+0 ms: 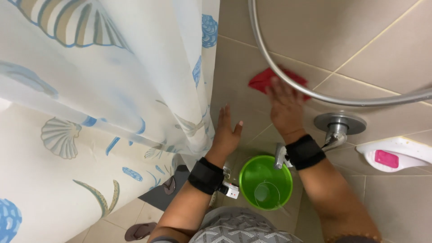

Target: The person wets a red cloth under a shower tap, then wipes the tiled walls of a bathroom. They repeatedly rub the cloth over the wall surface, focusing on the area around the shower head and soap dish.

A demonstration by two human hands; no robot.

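Right hand raised against the tiled wall, palm flat and fingers spread, pressed onto a red cloth just above and left of the round chrome tap plate; blurred at the fingertips. Left hand held open, fingers together and pointed up, laid against the wall well left of the tap plate, right at the hanging edge of the shell-patterned shower curtain, gripping nothing. Black bands worn on both wrists, forearms reaching up from below the tap plate. Crossed above the right hand by a curved chrome shower hose, sweeping down from the top and out to the right above the tap plate. Directly below and left of the tap plate, a green bucket on the floor, between the forearms. Right of the tap plate, a white soap dish with a pink bar. Narrow strip of bare wall left between curtain edge and hose; broader bare tile above and right of the tap plate.
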